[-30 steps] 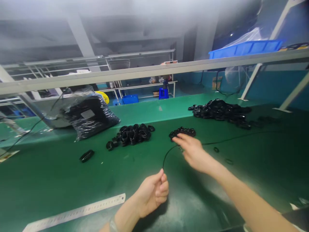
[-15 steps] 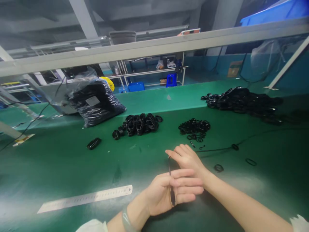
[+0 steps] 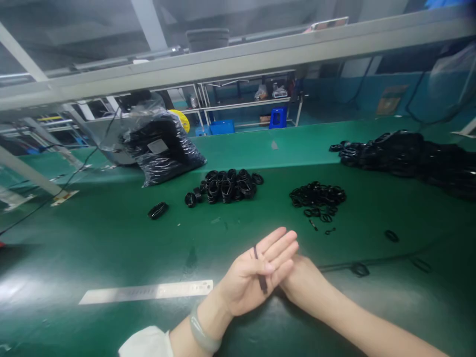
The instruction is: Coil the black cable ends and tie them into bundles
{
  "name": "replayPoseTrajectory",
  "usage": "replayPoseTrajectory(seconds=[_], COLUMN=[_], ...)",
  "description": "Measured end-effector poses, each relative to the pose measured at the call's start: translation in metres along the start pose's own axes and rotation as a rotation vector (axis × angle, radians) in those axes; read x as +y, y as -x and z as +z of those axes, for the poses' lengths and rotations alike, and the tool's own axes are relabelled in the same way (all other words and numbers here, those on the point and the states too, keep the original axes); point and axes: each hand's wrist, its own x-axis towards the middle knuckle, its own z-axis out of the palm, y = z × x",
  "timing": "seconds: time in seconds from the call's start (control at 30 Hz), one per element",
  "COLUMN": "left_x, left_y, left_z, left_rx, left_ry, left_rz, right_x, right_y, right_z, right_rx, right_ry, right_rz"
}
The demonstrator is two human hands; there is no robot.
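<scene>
Black cable (image 3: pixel 263 283): across the left palm, its thick dark end toward the wrist side.
Left hand (image 3: pixel 246 281): palm up, fingers straight and close together, thumb laid over the cable, seemingly to keep it from slipping.
Right hand (image 3: pixel 307 285): just behind the left; its fingers are hidden, so I cannot tell their state.
Ruler (image 3: pixel 148 292): flat on the near left of the worktop (image 3: pixel 122 248), apart from the hands.
Small rings (image 3: pixel 318 194): heaped beyond the hands, perhaps for easy reach.
Clear bag (image 3: pixel 169 148): far left, plump with something black.
</scene>
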Motion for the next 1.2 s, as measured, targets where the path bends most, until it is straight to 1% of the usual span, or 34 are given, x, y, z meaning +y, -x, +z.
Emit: replayPoseTrajectory(seconds=[0.1, 0.23, 0.4, 0.5, 0.63, 0.7, 0.77, 0.87, 0.97, 1.07, 1.13, 1.2], left_x=[0.001, 0.003, 0.004, 0.003, 0.006, 0.008, 0.009, 0.008, 0.006, 0.004, 0.002, 0.001], left_y=[-0.002, -0.002, 0.000, -0.001, -0.004, -0.006, -0.008, -0.010, -0.009, -0.007, -0.005, -0.004], left_z=[-0.004, -0.007, -0.008, -0.008, -0.010, -0.012, -0.014, -0.017, -0.022, -0.024, -0.025, -0.025], left_rx=[0.038, 0.009, -0.005, 0.004, 0.100, 0.150, 0.185, 0.203, 0.151, 0.045, -0.022, -0.065], left_ry=[0.002, 0.038, 0.034, 0.014, -0.044, -0.084, -0.117, -0.165, -0.209, -0.209, -0.196, -0.184], left_rz=[0.039, -0.022, -0.035, -0.030, 0.060, 0.103, 0.108, 0.068, -0.026, -0.141, -0.203, -0.261], right_x=[-0.006, -0.008, -0.006, -0.008, -0.014, -0.016, -0.017, -0.013, -0.008, -0.003, 0.001, 0.006], right_y=[0.007, 0.010, 0.011, 0.011, 0.012, 0.013, 0.014, 0.014, 0.012, 0.007, 0.005, 0.003], right_z=[-0.002, -0.003, -0.001, -0.002, -0.006, -0.009, -0.013, -0.025, -0.041, -0.056, -0.060, -0.060], right_rx=[0.021, 0.094, 0.093, 0.057, -0.051, -0.066, -0.034, 0.058, 0.176, 0.257, 0.286, 0.325], right_ry=[0.040, 0.079, 0.090, 0.100, 0.136, 0.148, 0.158, 0.180, 0.201, 0.156, 0.059, -0.045], right_rz=[-0.086, -0.154, -0.154, -0.140, -0.069, -0.071, -0.111, -0.191, -0.256, -0.297, -0.284, -0.209])
